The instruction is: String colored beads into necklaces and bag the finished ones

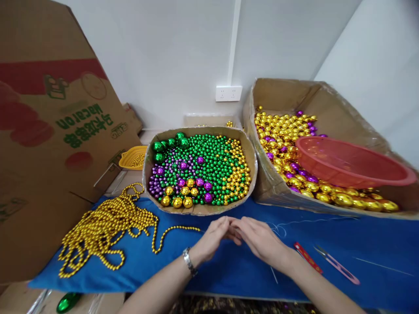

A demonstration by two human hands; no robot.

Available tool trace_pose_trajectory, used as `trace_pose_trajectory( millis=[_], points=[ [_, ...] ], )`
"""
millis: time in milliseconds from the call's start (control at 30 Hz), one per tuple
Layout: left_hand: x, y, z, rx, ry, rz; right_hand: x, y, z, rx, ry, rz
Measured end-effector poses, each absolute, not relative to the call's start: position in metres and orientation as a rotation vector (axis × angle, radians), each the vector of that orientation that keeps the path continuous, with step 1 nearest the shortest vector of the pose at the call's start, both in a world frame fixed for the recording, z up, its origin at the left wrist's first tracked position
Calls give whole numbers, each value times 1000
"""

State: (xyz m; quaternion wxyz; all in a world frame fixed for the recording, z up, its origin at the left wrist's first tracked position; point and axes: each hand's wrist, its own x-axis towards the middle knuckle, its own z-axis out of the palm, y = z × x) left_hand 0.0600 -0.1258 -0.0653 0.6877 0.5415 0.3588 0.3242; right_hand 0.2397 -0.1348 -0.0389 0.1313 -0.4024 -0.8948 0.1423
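My left hand (214, 237) and my right hand (260, 240) meet fingertip to fingertip over the blue cloth (360, 244), just in front of the round cardboard tray (199, 209) of green, gold and purple beads. Both hands have their fingers pinched together; what they pinch is too small to make out. A strand of gold beads (173, 231) runs from a gold bead heap (101, 231) on the left toward my left hand. A thin white thread (294, 223) trails right from my hands. My left wrist wears a metal bracelet.
A large cardboard box (281, 93) at right holds gold and purple balls and a red plastic basin (350, 163). Thread snips (337, 264) and a red tool (307, 257) lie right of my hand. A yellow basket (132, 157) and tall printed carton (49, 131) stand left.
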Motion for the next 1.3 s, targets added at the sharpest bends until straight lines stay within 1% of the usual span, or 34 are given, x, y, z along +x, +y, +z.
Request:
trace_pose_trajectory(
  millis=[100, 167, 200, 233, 267, 367, 400, 433, 467, 533, 700, 767, 933, 1067, 1300],
  points=[
    [66, -122, -52, 1045, 733, 660, 260, -135, -16, -1155, -2499, 281],
    [64, -118, -44, 1187, 806, 682, 274, -135, -6, -1189, -2415, 221],
    [61, -115, -40, 1303, 846, 703, 279, -136, -4, -1231, -2373, 250],
    [57, -113, -38, 1425, 886, 727, 283, -138, -2, -1282, -2337, 350],
    [54, -112, -36, 1538, 929, 751, 284, -141, -3, -1324, -2295, 535],
    [46, -110, -38, 1700, 1043, 813, 274, -157, -14, -1305, -1966, 1327],
    [46, -111, -40, 1697, 1065, 834, 268, -161, -19, -1259, -1788, 1516],
    [47, -113, -43, 1681, 1081, 856, 260, -165, -24, -1219, -1619, 1602],
    [48, -116, -47, 1658, 1094, 880, 253, -168, -29, -1195, -1498, 1613],
    [53, -122, -52, 1615, 1106, 922, 241, -169, -37, -1217, -1470, 1475],
    [64, -134, -56, 1381, 959, 905, 227, -164, -50, -1360, -1996, 730],
    [67, -135, -58, 1246, 946, 898, 225, -165, -53, -1358, -2107, 576],
    [68, -135, -59, 1146, 998, 891, 230, -169, -47, -1341, -2136, 610],
    [62, -133, -56, 1174, 993, 826, 243, -165, -43, -1320, -2102, 517],
    [61, -136, -57, 1141, 840, 572, 243, -152, -52, -1178, -2178, 415]
  ],
)
